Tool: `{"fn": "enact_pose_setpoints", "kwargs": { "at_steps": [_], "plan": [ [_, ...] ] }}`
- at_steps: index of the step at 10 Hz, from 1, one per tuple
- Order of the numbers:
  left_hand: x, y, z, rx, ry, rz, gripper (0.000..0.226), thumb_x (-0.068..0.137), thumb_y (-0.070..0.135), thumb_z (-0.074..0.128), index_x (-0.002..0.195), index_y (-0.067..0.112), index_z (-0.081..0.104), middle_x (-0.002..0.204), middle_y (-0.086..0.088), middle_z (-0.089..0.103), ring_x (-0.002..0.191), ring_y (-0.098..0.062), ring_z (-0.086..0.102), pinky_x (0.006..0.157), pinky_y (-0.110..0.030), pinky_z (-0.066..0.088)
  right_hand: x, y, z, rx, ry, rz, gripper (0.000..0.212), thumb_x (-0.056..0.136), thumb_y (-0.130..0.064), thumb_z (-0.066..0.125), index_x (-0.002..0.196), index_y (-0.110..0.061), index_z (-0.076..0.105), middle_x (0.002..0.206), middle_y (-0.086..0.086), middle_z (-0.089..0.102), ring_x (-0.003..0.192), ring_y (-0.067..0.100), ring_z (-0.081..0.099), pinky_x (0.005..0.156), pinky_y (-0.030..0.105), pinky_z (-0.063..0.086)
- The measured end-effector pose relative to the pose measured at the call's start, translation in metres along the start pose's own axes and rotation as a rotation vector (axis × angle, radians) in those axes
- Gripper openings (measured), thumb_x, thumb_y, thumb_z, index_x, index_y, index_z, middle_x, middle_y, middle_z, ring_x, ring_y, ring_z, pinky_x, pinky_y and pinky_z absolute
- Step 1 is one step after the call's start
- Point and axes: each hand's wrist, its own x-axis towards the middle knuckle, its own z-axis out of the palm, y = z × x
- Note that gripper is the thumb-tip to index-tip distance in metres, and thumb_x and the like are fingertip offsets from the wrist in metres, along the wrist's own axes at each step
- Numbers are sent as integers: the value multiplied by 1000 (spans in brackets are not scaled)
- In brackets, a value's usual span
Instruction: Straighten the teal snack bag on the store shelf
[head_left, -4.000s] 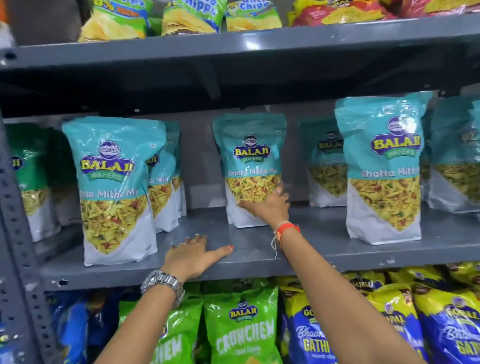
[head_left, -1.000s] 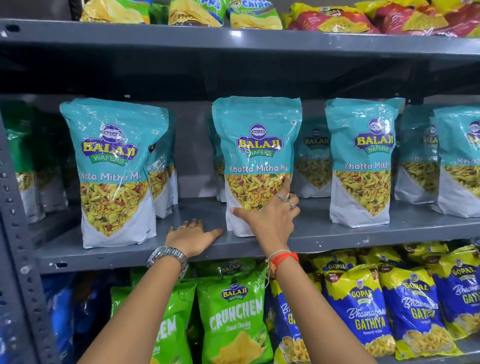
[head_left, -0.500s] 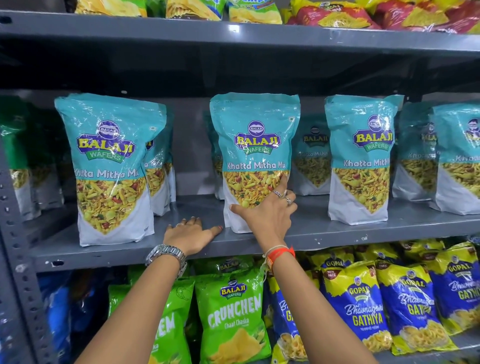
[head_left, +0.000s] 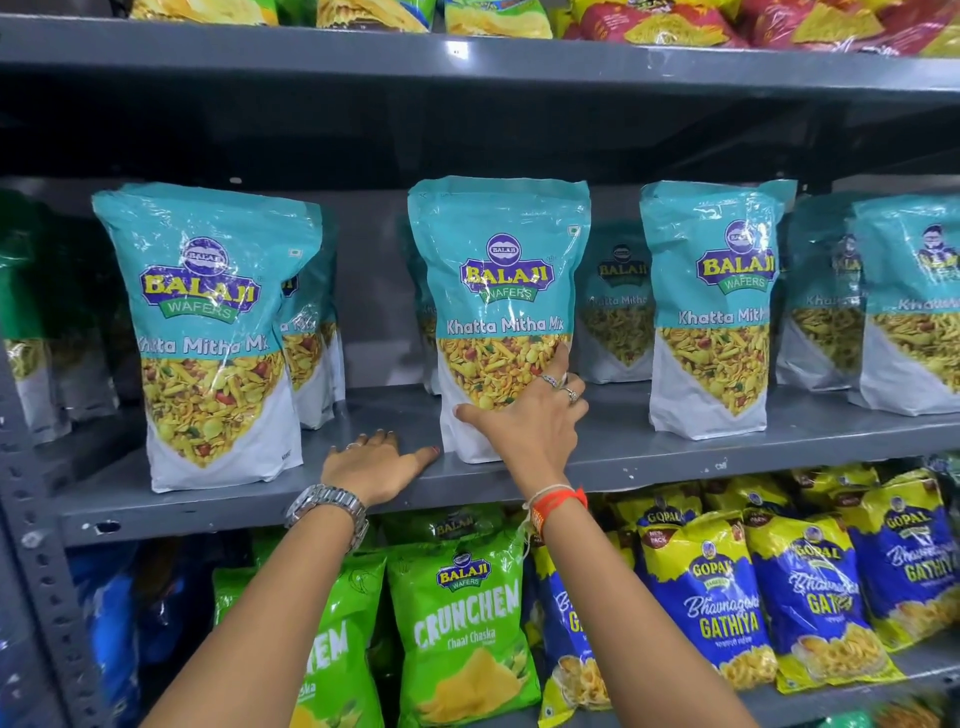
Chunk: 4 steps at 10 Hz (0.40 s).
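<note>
On the middle grey shelf (head_left: 597, 457), near its front edge, the teal snack bag (head_left: 498, 312) stands upright between two like pouches set well apart on either side. The right hand (head_left: 524, 421) spreads wide across its lower front, thumb at the left edge and fingers at the right, pressing rather than gripping. The left hand (head_left: 379, 465) lies flat and open on the shelf just left of the bag's base, holding nothing. The pouch looks light, glossy and likely slippery, with loose, crushable mix inside; its gusseted base seems the firmest part, so nudging the lower corners should square it safely.
</note>
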Motion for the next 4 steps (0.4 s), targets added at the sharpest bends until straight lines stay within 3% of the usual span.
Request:
{"fn": "enact_pose_setpoints", "kwargs": {
  "at_steps": [3, 4],
  "plan": [
    [-1, -1, 0, 2, -7, 8, 83, 85, 72, 23, 144, 15, 32, 157, -4, 27, 143, -23, 26, 115, -46, 21, -1, 1, 1, 23, -23, 13, 137, 51, -55, 85, 150, -15, 0, 143, 17, 29, 126, 38, 36, 93, 49, 46],
    [0, -1, 0, -51, -11, 5, 85, 86, 70, 21, 151, 15, 14, 159, -4, 18, 145, -23, 19, 117, -45, 17, -3, 2, -4, 39, 16, 7, 138, 50, -61, 83, 151, -16, 1, 147, 18, 28, 130, 40, 35, 100, 52, 44]
  ]
}}
